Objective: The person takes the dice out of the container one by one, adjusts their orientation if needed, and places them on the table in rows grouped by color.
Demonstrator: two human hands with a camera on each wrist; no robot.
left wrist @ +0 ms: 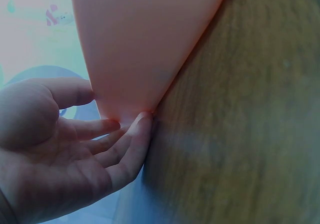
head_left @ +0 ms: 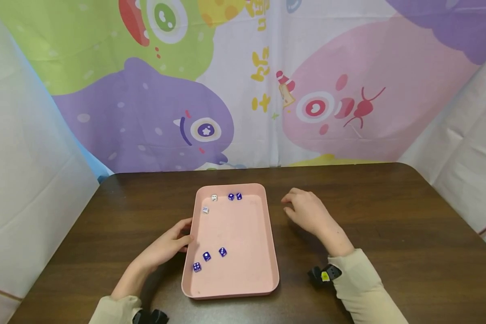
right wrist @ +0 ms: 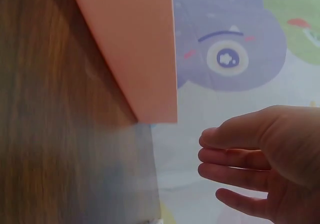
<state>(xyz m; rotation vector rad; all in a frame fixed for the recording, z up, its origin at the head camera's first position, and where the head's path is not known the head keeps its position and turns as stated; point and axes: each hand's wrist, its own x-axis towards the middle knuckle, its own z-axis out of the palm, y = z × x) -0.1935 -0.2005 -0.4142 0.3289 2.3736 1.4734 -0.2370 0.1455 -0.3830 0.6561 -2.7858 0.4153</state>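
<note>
A pink tray (head_left: 243, 238) lies on the table with its long sides running away from me. At its left side my left hand (head_left: 170, 245) touches the outer wall with thumb and fingertips, the thumb right at the rim in the left wrist view. Two white dice, one a white die (head_left: 205, 210), sit in the tray's far left corner. Two blue dice (head_left: 231, 197) are by the far wall, and three more, including a blue die (head_left: 222, 252), lie in the near left part. My right hand (head_left: 308, 209) hovers right of the tray, fingers loosely bent, holding nothing.
The dark wooden table (head_left: 389, 225) extends on both sides of the tray. Behind it hangs a cloth (head_left: 243, 148) printed with cartoon monsters. White sheets enclose the left and right sides. Black camera straps (head_left: 321, 274) sit at both wrists.
</note>
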